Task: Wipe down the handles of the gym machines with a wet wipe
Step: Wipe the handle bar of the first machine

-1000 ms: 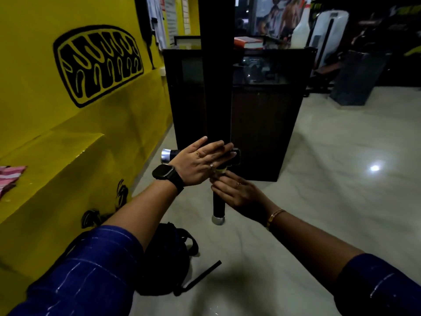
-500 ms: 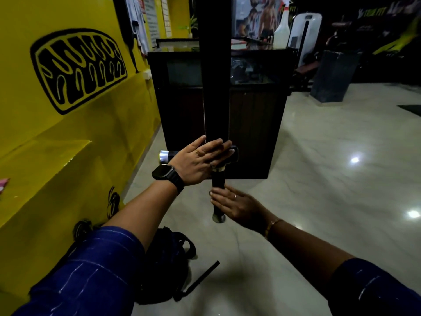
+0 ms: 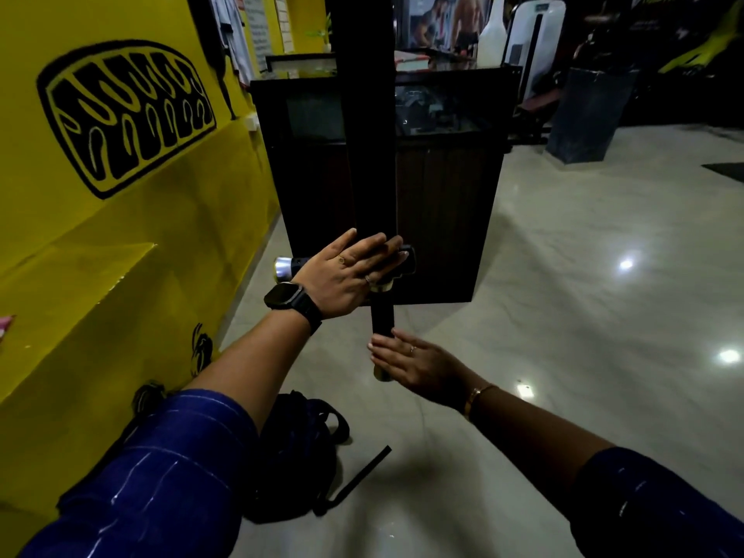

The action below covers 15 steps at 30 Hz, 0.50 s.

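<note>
a: where's the handle?
b: the black vertical grip point(image 3: 381, 314) hangs below the dark post point(image 3: 368, 134), in front of the brown cabinet point(image 3: 443, 195). a crossbar handle point(image 3: 286, 267) with a chrome end sticks out leftward.
a: left hand?
b: the left hand point(image 3: 346, 275) lies flat over the joint, fingers straight and close together, smartwatch point(image 3: 288, 298) on the wrist.
a: right?
b: the right hand point(image 3: 418, 364) touches the grip's lower end from the right, fingers straight. cannot tell whether a wipe is under either palm. a black backpack point(image 3: 298, 457) lies on the floor point(image 3: 563, 275).

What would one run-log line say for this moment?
left hand: flat on horizontal handle | right hand: straight fingers against vertical handle | wipe: not visible
</note>
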{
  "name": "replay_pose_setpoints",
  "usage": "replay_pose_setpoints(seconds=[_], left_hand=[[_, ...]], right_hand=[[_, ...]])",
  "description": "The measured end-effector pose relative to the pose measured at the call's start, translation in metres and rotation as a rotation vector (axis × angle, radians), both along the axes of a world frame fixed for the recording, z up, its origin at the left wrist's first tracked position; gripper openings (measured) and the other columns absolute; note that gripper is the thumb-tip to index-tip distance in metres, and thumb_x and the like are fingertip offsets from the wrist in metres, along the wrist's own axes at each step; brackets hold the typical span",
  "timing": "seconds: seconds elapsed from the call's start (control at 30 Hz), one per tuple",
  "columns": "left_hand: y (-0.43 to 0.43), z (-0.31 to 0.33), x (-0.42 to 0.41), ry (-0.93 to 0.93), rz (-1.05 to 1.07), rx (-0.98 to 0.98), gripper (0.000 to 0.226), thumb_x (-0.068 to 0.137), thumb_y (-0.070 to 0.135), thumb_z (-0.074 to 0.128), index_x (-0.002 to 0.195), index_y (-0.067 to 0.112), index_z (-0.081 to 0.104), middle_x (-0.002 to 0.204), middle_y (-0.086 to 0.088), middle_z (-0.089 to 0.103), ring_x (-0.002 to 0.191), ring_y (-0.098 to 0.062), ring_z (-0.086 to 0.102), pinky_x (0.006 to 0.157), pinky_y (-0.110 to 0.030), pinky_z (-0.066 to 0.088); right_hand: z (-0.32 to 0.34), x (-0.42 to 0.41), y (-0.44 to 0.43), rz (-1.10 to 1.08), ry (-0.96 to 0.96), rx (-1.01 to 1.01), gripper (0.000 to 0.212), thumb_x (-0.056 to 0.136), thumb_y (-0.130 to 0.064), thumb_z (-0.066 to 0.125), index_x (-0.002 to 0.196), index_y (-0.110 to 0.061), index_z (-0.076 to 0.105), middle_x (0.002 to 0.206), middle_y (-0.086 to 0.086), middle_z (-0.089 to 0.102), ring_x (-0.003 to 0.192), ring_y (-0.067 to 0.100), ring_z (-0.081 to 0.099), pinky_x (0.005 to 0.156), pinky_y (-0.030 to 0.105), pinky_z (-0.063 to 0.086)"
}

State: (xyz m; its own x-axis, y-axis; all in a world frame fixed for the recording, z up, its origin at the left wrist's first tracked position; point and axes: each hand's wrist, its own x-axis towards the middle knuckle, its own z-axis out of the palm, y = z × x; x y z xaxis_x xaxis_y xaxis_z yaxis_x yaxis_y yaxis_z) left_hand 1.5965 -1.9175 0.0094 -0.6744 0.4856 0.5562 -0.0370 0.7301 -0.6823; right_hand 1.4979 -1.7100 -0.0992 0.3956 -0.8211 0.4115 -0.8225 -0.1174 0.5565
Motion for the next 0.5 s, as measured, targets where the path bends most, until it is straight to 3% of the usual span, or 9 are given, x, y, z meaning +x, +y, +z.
replay_pose_setpoints(seconds=[0.23,0.37,0.5], left_hand=[[0.004,-0.01,-0.002,0.079,0.015,0.041,0.059,0.102,0.036,0.04,0.155,0.023,0.016,0.164,0.001,-0.008,0.15,-0.018,-0.007,0.122,-0.04,0.0],[0.007,-0.017,-0.003,0.092,0.062,0.058,0.057,0.103,0.03,0.024,0.156,0.024,0.004,0.163,0.003,-0.012,0.15,-0.018,-0.01,0.122,-0.04,-0.004],[0.008,-0.015,-0.004,0.1,0.04,0.065,0.052,0.104,0.031,0.023,0.155,0.023,0.016,0.164,0.003,-0.008,0.15,-0.017,-0.006,0.122,-0.039,-0.001]], right_hand=[[0.038,-0.001,-0.014,-0.043,-0.07,-0.174,0.035,0.095,-0.002,0.048,0.127,-0.006,0.06,0.131,0.014,0.059,0.127,0.027,0.052,0.114,0.042,0.031],[0.014,0.001,-0.005,-0.043,-0.006,-0.064,0.037,0.095,-0.004,0.04,0.125,-0.007,0.062,0.134,0.012,0.058,0.129,0.025,0.051,0.116,0.041,0.024],[-0.009,0.005,0.007,0.018,0.031,0.034,0.033,0.096,-0.008,0.045,0.121,-0.01,0.066,0.134,0.009,0.058,0.13,0.024,0.05,0.117,0.04,0.023]])
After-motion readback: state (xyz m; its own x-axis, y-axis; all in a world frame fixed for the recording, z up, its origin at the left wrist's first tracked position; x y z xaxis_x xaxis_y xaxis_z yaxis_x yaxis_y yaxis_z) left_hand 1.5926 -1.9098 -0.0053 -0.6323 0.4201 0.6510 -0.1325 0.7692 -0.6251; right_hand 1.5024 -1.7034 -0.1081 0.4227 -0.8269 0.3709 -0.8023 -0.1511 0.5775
